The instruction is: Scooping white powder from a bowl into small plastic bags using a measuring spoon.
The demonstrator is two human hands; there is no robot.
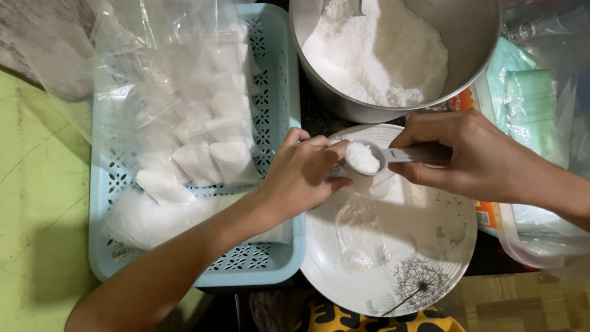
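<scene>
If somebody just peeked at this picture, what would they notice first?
Probably the two hands in the middle: the right hand holds a spoon heaped with white grains over a white plate, and the left hand pinches a clear little bag right under it. Above them sits a big metal pot full of the same white grains. On the left, a blue basket holds filled bags.

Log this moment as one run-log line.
left hand: holds small clear bag | right hand: holds scoop of white grains above it | under: white plate
</scene>
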